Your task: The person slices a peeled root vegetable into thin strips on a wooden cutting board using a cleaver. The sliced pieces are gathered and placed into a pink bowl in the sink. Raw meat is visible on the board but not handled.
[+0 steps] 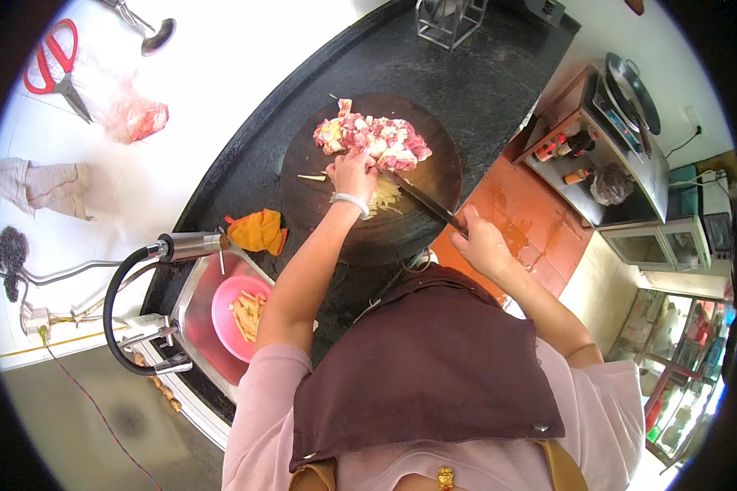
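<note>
My right hand [482, 240] grips the handle of a knife [427, 199], whose dark blade slants up and left across a round wooden chopping board [307, 202]. At the blade's far end is my left hand [351, 177], fingers bent. Whether they pinch anything is hidden. Just beyond my fingers lies a heap of chopped raw meat [381, 140], pink with pale and yellow fat. Pale thin shreds [384, 195] sit beside my left wrist, partly under the hand and blade. One loose pale strip [311, 177] rests to the left.
An orange cloth [258, 231] lies left of the board on the black counter [245, 159]. A pink basket [224, 307] of pale yellow pieces [249, 314] stands in the metal sink [187, 288], near the faucet [187, 247]. A wire rack [448, 27] stands at the back.
</note>
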`<act>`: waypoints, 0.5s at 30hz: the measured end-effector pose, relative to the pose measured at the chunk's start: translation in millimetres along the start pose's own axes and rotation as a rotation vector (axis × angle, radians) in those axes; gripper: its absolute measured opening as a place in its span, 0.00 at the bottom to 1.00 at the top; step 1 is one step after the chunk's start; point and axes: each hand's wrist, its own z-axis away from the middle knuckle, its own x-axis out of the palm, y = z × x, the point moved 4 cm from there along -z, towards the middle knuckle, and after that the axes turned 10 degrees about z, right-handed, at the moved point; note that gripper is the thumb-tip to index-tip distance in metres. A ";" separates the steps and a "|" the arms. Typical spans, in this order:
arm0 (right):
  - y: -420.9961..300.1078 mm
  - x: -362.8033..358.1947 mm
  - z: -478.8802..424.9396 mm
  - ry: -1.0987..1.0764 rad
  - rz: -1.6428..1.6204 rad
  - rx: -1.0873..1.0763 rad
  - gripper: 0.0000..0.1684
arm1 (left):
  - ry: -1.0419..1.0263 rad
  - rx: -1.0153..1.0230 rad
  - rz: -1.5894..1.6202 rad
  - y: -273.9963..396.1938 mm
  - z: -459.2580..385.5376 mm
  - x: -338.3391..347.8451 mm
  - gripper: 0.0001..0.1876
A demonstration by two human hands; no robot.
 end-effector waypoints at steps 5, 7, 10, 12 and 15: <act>-0.9 -4.2 2.3 -0.013 -0.049 -0.002 0.19 | -0.054 0.133 0.124 -1.0 12.7 -19.8 0.06; 1.6 -2.5 1.2 -0.007 -0.081 -0.002 0.19 | -0.077 0.227 0.049 2.3 16.5 -32.9 0.07; 4.5 -5.4 -5.4 0.002 -0.143 0.012 0.18 | -0.128 0.385 0.008 7.6 18.0 -42.3 0.05; 8.3 -4.8 -12.9 0.003 -0.150 -0.001 0.17 | -0.124 0.409 0.033 8.2 16.4 -42.8 0.04; 9.0 -12.9 -21.0 -0.024 -0.134 -0.010 0.17 | -0.099 0.317 0.086 11.6 9.3 -34.2 0.04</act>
